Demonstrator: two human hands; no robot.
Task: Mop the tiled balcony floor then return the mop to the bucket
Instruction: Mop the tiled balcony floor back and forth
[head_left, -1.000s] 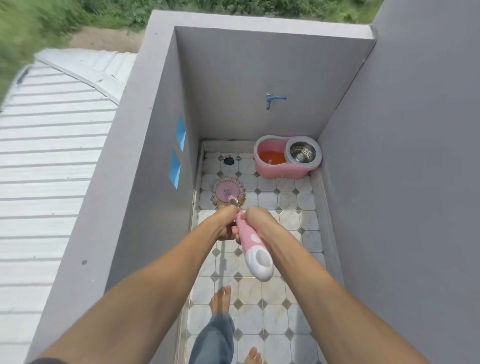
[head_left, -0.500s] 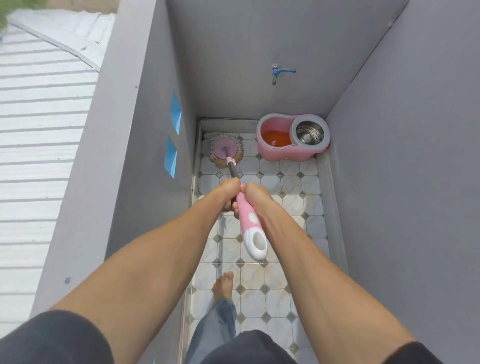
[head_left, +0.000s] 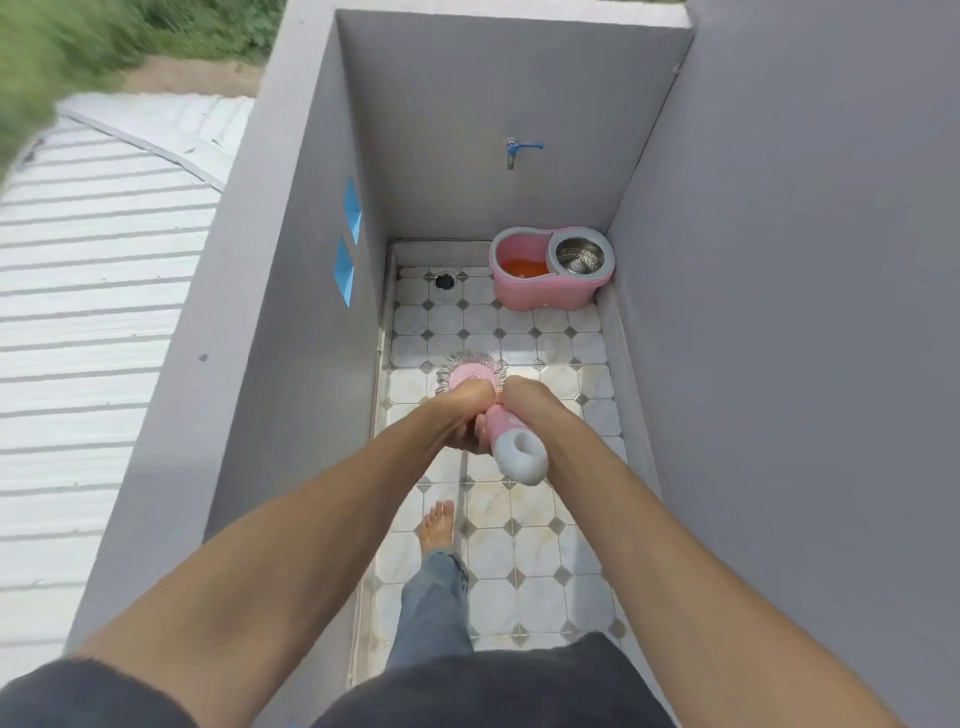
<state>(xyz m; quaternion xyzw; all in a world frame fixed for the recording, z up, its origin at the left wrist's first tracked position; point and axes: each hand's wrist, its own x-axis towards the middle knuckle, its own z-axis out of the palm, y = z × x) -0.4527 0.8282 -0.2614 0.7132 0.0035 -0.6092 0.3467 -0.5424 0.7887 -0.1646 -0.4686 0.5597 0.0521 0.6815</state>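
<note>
Both hands wrapped tight round the mop handle (head_left: 511, 441) — left hand (head_left: 465, 415) and right hand (head_left: 535, 410) side by side just below its white end. Mop head (head_left: 470, 373) flat on the tiled floor (head_left: 530, 551), well short of the bucket (head_left: 550, 273). Bucket in the far right corner — orange water beside its steel spinner. Tap (head_left: 519, 150) above the bucket, drain (head_left: 444, 281) to its left. Bare foot (head_left: 436, 525) nearer than the mop head.

Head cam, steep down at floor (head_left: 524, 551), hands (head_left: 467, 415) close.
</note>
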